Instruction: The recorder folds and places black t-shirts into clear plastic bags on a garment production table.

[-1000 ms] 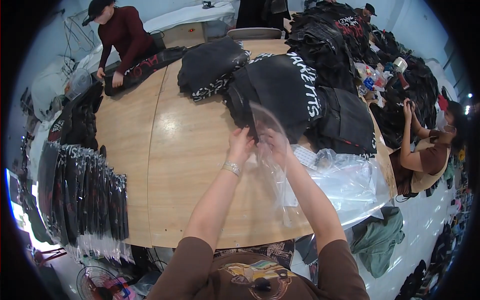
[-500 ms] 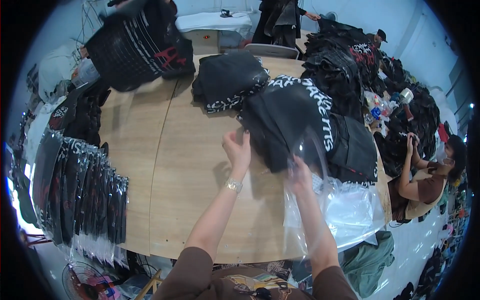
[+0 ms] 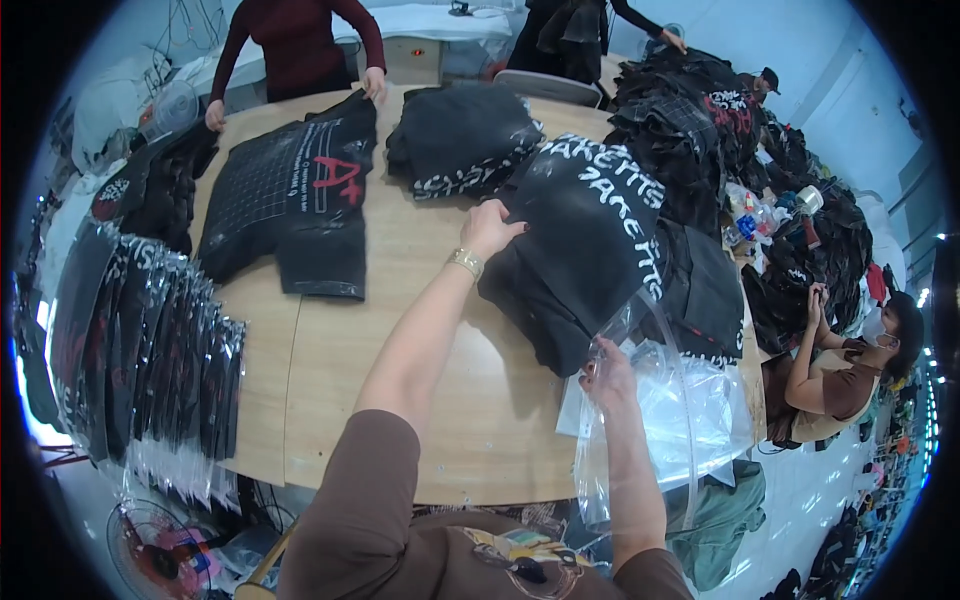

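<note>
My left hand (image 3: 490, 230) has its fingers curled at the left edge of a folded black T-shirt (image 3: 590, 225) with white lettering. This shirt lies on a pile right of the table's middle. Closer to me, my right hand (image 3: 612, 378) pinches a clear plastic bag (image 3: 640, 320) beside the shirt's near corner. The bag hangs loosely over my right forearm. More clear bags (image 3: 700, 405) lie flat on the table under and beside that arm.
Across the table (image 3: 390, 400), a co-worker in a dark red sweater (image 3: 310, 45) holds a black printed shirt (image 3: 290, 200) spread out. Bagged shirts (image 3: 150, 350) line the left edge. Another folded stack (image 3: 460, 140) stands beyond mine. Black garments (image 3: 680, 130) are heaped right; a seated person (image 3: 830, 375) is nearby.
My left hand has moved away from me to the shirt's edge. My right hand has come slightly nearer with the bag. The co-worker's shirt, raised before, now lies spread on the table.
</note>
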Demonstrator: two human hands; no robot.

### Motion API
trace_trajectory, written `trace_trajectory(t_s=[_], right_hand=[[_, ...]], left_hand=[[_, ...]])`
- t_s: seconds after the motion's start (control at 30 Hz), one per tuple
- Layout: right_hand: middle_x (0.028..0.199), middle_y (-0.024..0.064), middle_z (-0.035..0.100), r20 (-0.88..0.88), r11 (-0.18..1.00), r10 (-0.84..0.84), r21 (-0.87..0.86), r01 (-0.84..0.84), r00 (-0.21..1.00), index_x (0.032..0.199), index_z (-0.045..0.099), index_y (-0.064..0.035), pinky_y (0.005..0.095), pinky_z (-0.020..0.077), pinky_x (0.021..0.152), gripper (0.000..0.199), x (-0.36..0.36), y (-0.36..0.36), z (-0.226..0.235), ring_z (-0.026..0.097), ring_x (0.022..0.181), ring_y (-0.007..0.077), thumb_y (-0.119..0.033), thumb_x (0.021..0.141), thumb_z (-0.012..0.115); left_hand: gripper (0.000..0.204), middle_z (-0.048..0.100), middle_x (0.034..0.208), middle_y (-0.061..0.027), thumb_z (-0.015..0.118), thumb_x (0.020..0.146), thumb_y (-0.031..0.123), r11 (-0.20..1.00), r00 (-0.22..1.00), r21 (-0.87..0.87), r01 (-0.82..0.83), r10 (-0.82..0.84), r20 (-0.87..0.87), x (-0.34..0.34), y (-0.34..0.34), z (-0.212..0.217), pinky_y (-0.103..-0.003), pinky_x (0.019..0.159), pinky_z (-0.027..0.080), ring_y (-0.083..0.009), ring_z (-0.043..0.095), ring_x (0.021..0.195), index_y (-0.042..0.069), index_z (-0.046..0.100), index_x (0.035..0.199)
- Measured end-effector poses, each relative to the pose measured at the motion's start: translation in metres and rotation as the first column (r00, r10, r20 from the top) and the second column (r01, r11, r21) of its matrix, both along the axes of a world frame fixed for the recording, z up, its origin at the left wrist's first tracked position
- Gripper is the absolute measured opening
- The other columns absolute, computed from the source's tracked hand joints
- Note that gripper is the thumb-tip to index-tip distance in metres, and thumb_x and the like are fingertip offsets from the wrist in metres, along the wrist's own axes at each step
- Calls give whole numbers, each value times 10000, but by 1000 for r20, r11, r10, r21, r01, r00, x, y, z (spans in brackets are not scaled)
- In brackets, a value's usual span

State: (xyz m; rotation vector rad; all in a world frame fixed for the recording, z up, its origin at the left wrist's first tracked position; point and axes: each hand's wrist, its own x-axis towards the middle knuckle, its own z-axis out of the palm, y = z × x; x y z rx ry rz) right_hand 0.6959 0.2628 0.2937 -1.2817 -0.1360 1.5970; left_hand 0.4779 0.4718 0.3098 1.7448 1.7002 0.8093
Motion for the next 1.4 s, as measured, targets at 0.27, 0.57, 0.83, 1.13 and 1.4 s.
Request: trace_trajectory(t_s=[0.27, 0.57, 0.83, 1.13, 1.4], right_hand=[[670, -3, 542, 212, 913, 407, -114, -391, 889, 865, 580, -93, 264, 338, 455, 176, -37, -13, -22, 468, 518, 121, -246, 791, 623], [816, 174, 562, 891, 598, 111, -414, -686, -440, 1001, 446, -52, 436, 493, 591, 326, -110, -27, -38, 620, 714, 342, -182, 761, 625], [912, 159, 517, 882, 164, -74, -449, -878, -465, 1045, 419, -91, 393, 500, 533, 417, -159, -89, -14, 615, 642, 313, -177, 723, 668], [880, 104, 638, 842, 352, -16, -500, -792, -539, 1051, 597, -146, 397, 510, 662, 316, -183, -24, -21, 637, 745, 283, -247, 753, 569], [990, 122, 630, 855, 342, 113, -511, -788, -506, 1060, 618, -154, 399, 488, 791, 371, -194, 25, -27, 614, 916, 277, -356, 759, 542]], left_hand=[[377, 638, 727, -159, 722, 705, 333, 995, 996, -70, -65, 61, -59, -125, -126, -13, -337, 636, 468, -256, 622, 675, -12, 633, 830], [364, 533, 1007, -142, 734, 677, 236, 971, 940, 213, -109, 171, -296, -187, -323, -59, -410, 836, 415, -343, 482, 1071, 40, 540, 914], [156, 561, 957, -142, 599, 771, 131, 821, 806, 236, 520, -380, -454, -174, -330, -67, -425, 833, 423, -323, 514, 1034, 65, 515, 885], [231, 575, 692, -207, 566, 839, 174, 974, 973, 59, 217, -212, -89, -181, -262, -63, -448, 605, 445, -402, 563, 686, 35, 412, 941], [364, 629, 888, -226, 695, 726, 295, 918, 924, -318, 239, -316, -218, -190, -204, -57, -398, 763, 474, -361, 594, 896, 0, 638, 932]])
